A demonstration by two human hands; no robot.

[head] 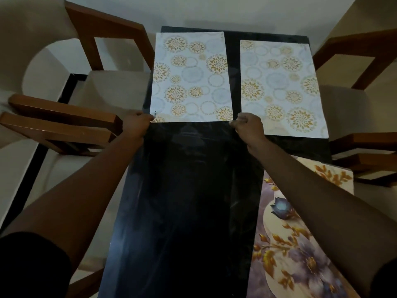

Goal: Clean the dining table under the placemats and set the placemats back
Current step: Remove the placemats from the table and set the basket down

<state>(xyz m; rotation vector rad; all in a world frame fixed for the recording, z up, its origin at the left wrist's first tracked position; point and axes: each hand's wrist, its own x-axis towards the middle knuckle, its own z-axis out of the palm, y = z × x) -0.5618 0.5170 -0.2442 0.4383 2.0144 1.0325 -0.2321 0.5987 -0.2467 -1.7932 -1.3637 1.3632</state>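
Both arms are stretched toward the frame's centre. The near corners of the left placemat (191, 77), lying upper centre on the dark table (189, 201), are pinched by the left hand (136, 125) and right hand (249, 127), fingers curled.

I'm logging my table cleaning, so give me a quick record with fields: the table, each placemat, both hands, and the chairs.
table: dark, glossy, bare strip down the middle
left circle placemat: far end, left side, held at both near corners
right circle placemat: far end, right side, lying flat, apart from the left one
floral placemat: near right side of the table
left hand: pinches the near-left corner of the left circle placemat
right hand: pinches its near-right corner
chairs: wooden frames, on both sides
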